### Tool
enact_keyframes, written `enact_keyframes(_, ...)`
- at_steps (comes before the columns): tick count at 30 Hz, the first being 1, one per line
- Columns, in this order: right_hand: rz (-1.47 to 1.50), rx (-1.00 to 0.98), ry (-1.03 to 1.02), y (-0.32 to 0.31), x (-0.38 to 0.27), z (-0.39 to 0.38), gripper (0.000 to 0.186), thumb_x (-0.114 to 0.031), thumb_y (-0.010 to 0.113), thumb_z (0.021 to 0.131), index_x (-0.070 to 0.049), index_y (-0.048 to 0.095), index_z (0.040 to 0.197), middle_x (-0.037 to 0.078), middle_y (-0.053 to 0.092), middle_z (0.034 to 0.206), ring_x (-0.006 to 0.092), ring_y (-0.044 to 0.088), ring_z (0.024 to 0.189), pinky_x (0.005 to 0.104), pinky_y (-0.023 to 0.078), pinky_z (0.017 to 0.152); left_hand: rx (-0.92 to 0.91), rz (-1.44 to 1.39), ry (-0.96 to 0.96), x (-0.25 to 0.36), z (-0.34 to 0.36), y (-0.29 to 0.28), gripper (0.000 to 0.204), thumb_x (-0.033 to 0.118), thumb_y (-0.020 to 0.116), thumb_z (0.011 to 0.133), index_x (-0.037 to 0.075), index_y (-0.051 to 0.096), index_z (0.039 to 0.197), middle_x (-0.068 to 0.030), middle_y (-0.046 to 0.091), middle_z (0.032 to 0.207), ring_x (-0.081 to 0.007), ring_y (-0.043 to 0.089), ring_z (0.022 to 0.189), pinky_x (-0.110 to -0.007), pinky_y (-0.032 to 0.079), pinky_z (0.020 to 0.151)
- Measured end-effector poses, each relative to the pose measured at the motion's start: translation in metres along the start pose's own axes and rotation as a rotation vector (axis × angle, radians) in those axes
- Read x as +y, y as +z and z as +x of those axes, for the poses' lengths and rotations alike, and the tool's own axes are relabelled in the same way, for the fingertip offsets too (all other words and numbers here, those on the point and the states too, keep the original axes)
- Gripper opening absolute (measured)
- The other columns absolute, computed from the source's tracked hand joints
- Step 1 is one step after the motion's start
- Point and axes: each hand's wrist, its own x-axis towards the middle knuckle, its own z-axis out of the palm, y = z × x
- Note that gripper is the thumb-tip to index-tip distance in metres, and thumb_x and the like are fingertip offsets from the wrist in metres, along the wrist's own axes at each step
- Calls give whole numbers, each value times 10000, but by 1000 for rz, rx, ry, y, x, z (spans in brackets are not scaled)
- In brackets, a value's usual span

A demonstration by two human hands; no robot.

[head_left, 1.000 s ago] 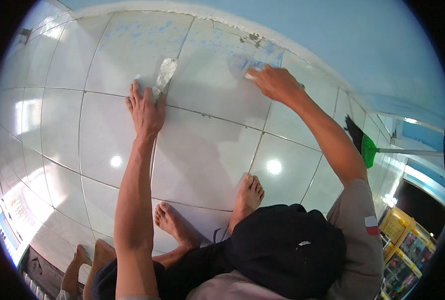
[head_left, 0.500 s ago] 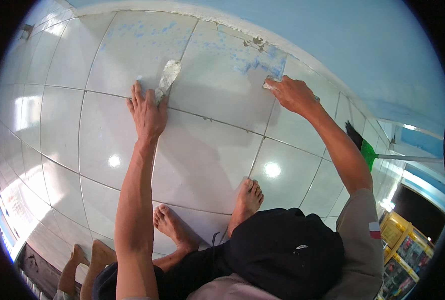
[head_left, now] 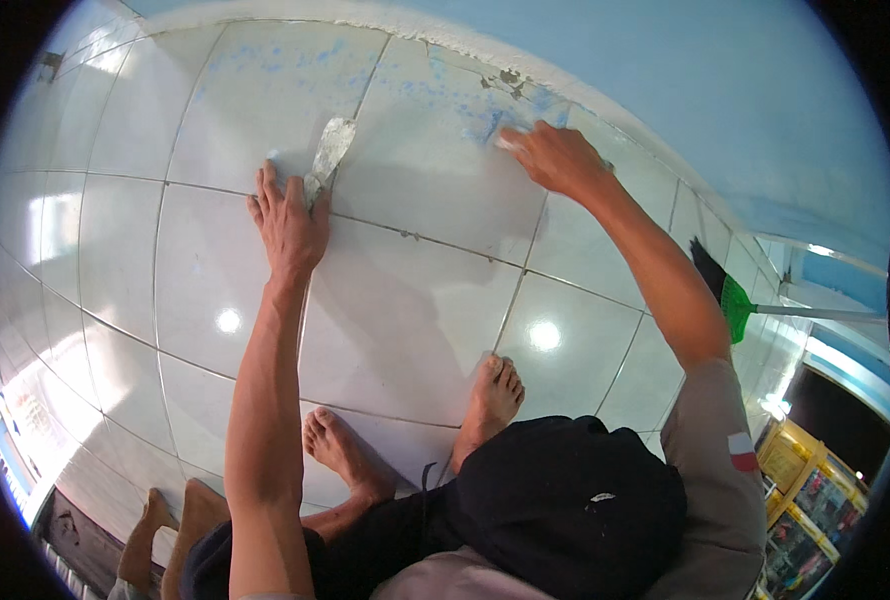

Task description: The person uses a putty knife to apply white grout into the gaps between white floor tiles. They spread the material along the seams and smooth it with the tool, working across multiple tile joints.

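Observation:
A paint-smeared putty knife (head_left: 334, 143) lies low over the tiles. Its blade comes out between thumb and forefinger of my left hand (head_left: 293, 228), whose other fingers stretch over the floor; the palm hides the handle. Farther right, my right hand (head_left: 560, 160) is closed around a scraper (head_left: 511, 140). Its pale, blurred blade touches or nearly touches the tile, and a dark handle end shows beside the wrist. Blue paint smears (head_left: 485, 124) mark the tile just beyond that blade.
A light blue wall (head_left: 705, 110) with a rough white lower edge borders the tiles. Broken bits of tile (head_left: 508, 82) lie along it. On the right is a green broom (head_left: 737, 308) with black bristles. A yellow-framed case (head_left: 805, 480) stands lower right; another person's feet (head_left: 195, 510) are lower left.
My right hand has moved left and slightly farther away with the scraper, toward the blue smears. My left hand and the putty knife have stayed nearly in place.

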Motion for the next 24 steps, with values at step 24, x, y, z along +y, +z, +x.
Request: enact_keyframes(24, 6, 81, -80, 6, -16, 14, 335, -243, 530, 1062, -186, 640, 1373, 229, 651, 982, 374, 695, 761, 520, 565, 683, 4, 12, -26, 0, 0, 2, 390, 359, 675, 988, 33, 625, 1195, -239, 292, 1649, -441, 230, 1550, -640, 171, 1238)
